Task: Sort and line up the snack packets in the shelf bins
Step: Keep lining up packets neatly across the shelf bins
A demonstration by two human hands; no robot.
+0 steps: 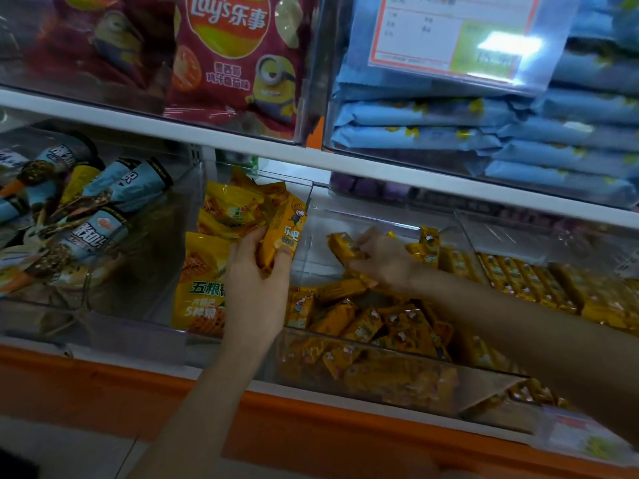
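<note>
The left hand (257, 288) reaches into the middle bin (304, 188) and its grip is closed around a small yellow packet (283, 233), thumb on the front face and fingers behind. This packet stands nearly upright, with its long axis running from low near to high far and leaning a little to the right. It sits at the right edge of the bin, just beside the clear divider (307, 236), and touches the yellow bags (228, 212) piled to its left.

The right hand (380, 257) is in the next bin (397, 378) to the right. Its fingertips pinch a bar (342, 248), whose long axis lies almost flat and points to the upper left, toward the divider. Below it many bars (373, 323) lie in a loose heap, pointing in different directions. Farther right, the rows (525, 274) stand side by side, with their long axes all pointing the same way.

Behind the held bar, the far part of this bin is free. Above both hands the white shelf edge (311, 157) runs close, so there is little room upward.
</note>
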